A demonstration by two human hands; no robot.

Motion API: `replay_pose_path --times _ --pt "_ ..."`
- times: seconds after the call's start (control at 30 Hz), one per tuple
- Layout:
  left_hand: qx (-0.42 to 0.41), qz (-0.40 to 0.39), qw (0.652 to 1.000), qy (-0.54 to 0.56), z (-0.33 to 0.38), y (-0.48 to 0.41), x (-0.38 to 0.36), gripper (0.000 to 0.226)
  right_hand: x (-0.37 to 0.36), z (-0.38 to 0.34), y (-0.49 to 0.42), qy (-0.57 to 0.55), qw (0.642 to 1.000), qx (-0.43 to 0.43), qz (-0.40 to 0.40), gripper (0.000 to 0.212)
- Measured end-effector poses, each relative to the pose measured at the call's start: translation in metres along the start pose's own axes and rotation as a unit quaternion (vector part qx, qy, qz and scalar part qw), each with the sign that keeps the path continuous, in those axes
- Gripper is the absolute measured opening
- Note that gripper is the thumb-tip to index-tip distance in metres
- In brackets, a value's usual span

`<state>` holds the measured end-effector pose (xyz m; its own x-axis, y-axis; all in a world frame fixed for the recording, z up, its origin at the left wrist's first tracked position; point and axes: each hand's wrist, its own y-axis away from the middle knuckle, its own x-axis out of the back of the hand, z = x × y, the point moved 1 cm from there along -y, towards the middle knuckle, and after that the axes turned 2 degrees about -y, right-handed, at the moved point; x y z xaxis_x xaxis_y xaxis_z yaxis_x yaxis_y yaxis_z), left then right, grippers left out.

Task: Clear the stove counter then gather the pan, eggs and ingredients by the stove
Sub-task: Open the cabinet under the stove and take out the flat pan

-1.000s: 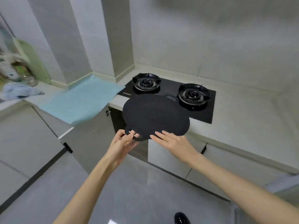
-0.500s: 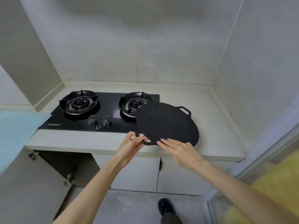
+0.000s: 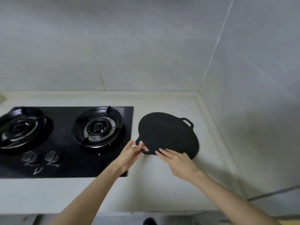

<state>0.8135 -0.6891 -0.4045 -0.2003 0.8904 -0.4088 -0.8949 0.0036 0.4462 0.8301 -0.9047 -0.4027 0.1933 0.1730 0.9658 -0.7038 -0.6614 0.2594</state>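
Head view | stove (image 3: pixel 68 161) print unreadable | flat black two-handled pan (image 3: pixel 167 133) | left hand (image 3: pixel 129 155) pinches near handle (image 3: pixel 137 141) | right hand (image 3: pixel 178 163) fingers straight on rim

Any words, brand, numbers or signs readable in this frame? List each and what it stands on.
No words or numbers can be read.
white marks by the knobs on the black stove: too blurred to read.
black pan, counter, wall tiles: no text visible.

Soft, even light; wide-angle edge distortion
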Motion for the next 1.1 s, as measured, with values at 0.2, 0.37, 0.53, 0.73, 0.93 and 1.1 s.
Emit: replay_pose_path --times 0.2,0.37,0.53,0.73,0.93,1.1 --pt "0.033 0.036 0.999 0.013 0.007 -0.060 0.000 0.023 -0.009 0.036 -0.048 0.024 1.000 -0.005 -0.005 0.088" --pt "0.045 0.053 0.996 -0.055 0.017 -0.104 -0.009 0.007 -0.004 0.057 -0.087 -0.016 1.000 -0.021 0.016 0.084" --pt "0.066 0.026 0.988 -0.135 0.032 -0.134 -0.015 0.024 -0.001 0.070 -0.117 -0.004 0.999 -0.020 -0.045 0.077" --pt "0.085 0.039 0.984 -0.150 0.036 -0.153 -0.010 0.023 -0.009 0.076 -0.144 0.032 0.996 -0.016 -0.084 0.079" --pt "0.092 0.056 0.984 -0.140 0.031 -0.160 -0.016 0.024 -0.012 0.086 -0.142 0.042 0.995 0.004 -0.089 0.079" --pt "0.100 0.074 0.984 -0.130 0.029 -0.158 -0.014 0.023 -0.010 0.087 -0.134 0.043 0.993 -0.001 -0.107 0.082"
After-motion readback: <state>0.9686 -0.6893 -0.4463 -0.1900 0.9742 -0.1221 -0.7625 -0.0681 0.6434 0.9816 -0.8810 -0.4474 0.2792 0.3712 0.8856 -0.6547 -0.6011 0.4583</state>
